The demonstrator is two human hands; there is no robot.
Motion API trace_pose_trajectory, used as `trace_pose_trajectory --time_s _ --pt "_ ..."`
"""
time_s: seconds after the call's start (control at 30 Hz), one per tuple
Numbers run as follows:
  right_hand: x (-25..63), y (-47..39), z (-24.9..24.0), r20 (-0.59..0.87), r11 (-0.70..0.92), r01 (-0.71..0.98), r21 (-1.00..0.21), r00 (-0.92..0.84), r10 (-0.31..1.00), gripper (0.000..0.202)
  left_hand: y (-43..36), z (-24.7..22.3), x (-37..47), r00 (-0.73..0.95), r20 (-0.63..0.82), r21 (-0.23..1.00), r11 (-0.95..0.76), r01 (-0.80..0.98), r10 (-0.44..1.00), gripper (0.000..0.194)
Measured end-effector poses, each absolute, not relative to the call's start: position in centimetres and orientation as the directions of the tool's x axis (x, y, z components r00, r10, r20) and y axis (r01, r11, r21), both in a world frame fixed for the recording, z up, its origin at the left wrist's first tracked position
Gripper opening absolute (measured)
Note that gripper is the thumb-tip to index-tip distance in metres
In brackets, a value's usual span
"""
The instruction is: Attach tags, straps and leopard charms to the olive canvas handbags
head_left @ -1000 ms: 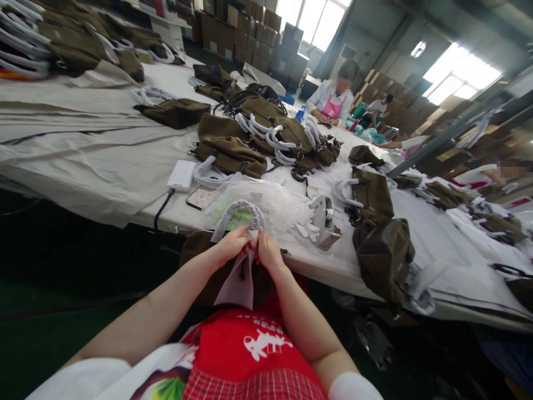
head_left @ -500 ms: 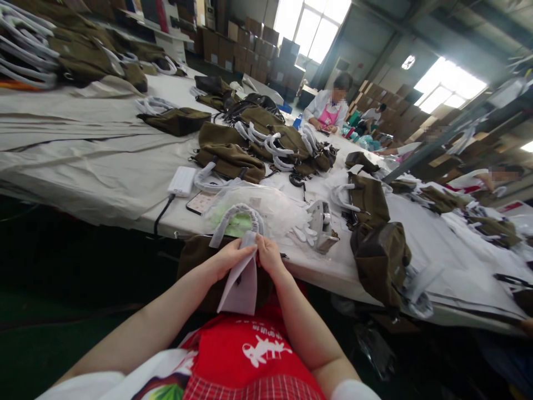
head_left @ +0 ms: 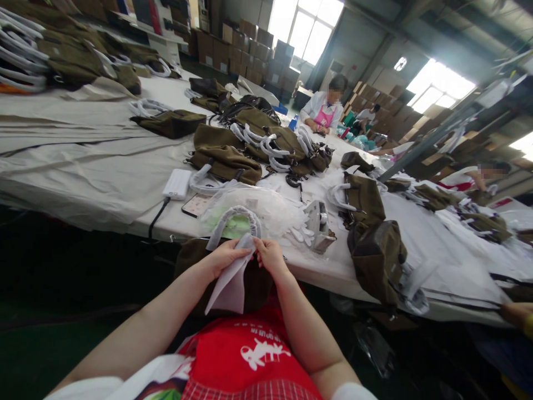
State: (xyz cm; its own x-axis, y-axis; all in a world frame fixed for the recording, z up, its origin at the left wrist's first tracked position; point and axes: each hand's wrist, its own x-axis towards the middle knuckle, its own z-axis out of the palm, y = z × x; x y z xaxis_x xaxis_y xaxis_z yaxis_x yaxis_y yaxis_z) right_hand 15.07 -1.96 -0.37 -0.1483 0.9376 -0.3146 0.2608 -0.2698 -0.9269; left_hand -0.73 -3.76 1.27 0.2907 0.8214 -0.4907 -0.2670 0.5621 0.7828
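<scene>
At the near edge of the long white worktable (head_left: pixel 104 183), both hands meet over an olive-brown canvas bag (head_left: pixel 254 283) that hangs in the lap, half under the table edge. The left hand (head_left: pixel 227 257) is closed, thumb against fingers, on the upper edge of a thin white foam-like wrapping sheet (head_left: pixel 229 286). The right hand (head_left: pixel 270 255) is likewise pinched shut on the same sheet, touching the left hand. The sheet hangs loose below the hands, over the bag's front.

The bag's arched handle (head_left: pixel 237 214) above the hands is already covered in white wrap. Judged from this, the handle wrapping on this bag is partly done; the loose sheet is not yet wound or secured on anything, and what it covers cannot be told, since the hands hide it.

On the table beyond: a crumpled clear plastic bag (head_left: pixel 266 208) just behind the handle, a white power bank (head_left: pixel 177 184) with a black cable, a phone (head_left: pixel 195 204) beside it, and a heap of olive bags with white-wrapped handles (head_left: pixel 266 144) further back. Another olive bag (head_left: pixel 377 258) slumps over the table edge to the right. A person in a pink apron (head_left: pixel 323 108) works at the far end.
</scene>
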Motion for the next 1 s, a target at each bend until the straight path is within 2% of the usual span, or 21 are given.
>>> trace_pose_trajectory --time_s 0.1,0.2,0.3,0.4,0.5,0.63,0.73,0.87,1.0 --pt "16.5 -1.7 0.2 -0.314 -0.283 0.247 -0.927 -0.096 0.944 0.051 -3.7 1.1 -0.6 0.257 -0.513 0.779 0.570 -0.261 0.819 0.063" --pt "21.1 -0.7 1.8 -0.155 -0.171 0.278 -0.945 0.081 0.985 0.052 -3.5 0.7 -0.7 0.199 -0.538 0.782 0.573 -0.245 0.819 0.064" --pt "27.7 0.7 4.3 0.143 -0.053 0.539 -0.841 0.315 0.938 0.050 -3.4 0.3 -0.7 0.168 -0.547 0.789 0.572 -0.225 0.820 0.067" --pt "32.7 1.6 6.6 0.332 -0.071 0.746 -0.663 0.378 0.864 0.045 -3.3 0.1 -0.6 0.158 -0.547 0.793 0.569 -0.215 0.822 0.069" --pt "33.0 1.5 7.2 0.337 0.026 0.747 -0.664 0.268 0.903 0.038 -3.4 0.2 -0.6 0.196 -0.550 0.785 0.583 -0.209 0.812 0.071" --pt "27.1 0.9 4.8 0.153 0.180 0.628 -0.757 -0.097 0.983 0.028 -3.4 0.6 -1.3 0.313 -0.560 0.751 0.630 -0.199 0.767 0.068" --pt "21.9 0.8 2.8 0.053 0.227 0.573 -0.787 -0.303 0.951 0.021 -3.4 0.9 -1.9 0.387 -0.562 0.732 0.657 -0.177 0.731 0.065" --pt "18.4 1.3 2.2 0.048 0.321 0.488 -0.812 -0.492 0.869 0.018 -3.4 0.9 -2.1 0.432 -0.538 0.744 0.649 -0.160 0.724 0.064" --pt "17.8 2.1 2.3 -0.066 0.284 0.502 -0.817 -0.571 0.818 0.015 -3.5 0.7 -1.8 0.408 -0.525 0.770 0.621 -0.147 0.747 0.061"
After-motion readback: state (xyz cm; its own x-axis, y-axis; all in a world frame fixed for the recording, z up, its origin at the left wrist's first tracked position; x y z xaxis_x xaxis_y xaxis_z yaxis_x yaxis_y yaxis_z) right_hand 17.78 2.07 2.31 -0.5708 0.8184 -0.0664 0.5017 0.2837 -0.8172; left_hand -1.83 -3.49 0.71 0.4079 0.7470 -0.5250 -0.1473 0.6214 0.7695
